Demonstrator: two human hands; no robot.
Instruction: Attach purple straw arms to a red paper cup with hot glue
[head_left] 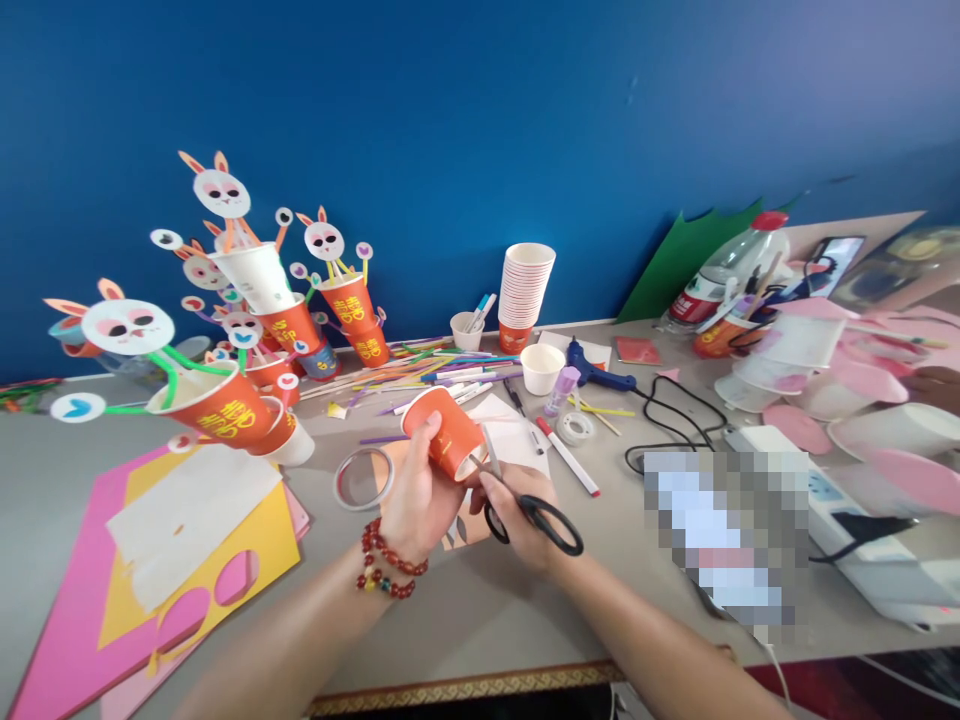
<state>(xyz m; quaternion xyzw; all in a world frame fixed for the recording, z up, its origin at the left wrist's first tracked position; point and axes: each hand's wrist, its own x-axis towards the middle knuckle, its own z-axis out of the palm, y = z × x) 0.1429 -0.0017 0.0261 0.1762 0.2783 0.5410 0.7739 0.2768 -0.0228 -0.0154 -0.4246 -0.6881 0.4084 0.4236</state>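
Observation:
An orange paper cup [442, 432] lies tilted in my left hand [421, 500], its fingers wrapped round the side and one end turned toward my right hand. Gripped in my right hand [517, 515] is a pair of scissors [551, 522] with black handles. The blades are at the near end of the cup; whether they cut into it I cannot make out. Beneath the hands lies a sheet of peach paper [469, 530] with dark shapes on it. Left of my left hand stands a roll of tape [363, 478].
Rabbit-faced cup figures [217, 405] stand at the left, behind coloured paper sheets [277, 530]. Pens and pipe cleaners, a stack of paper cups [527, 285] and a blue glue gun [600, 370] lie behind. A black cable [682, 440], a power strip [825, 500] and a bottle [724, 275] are at right.

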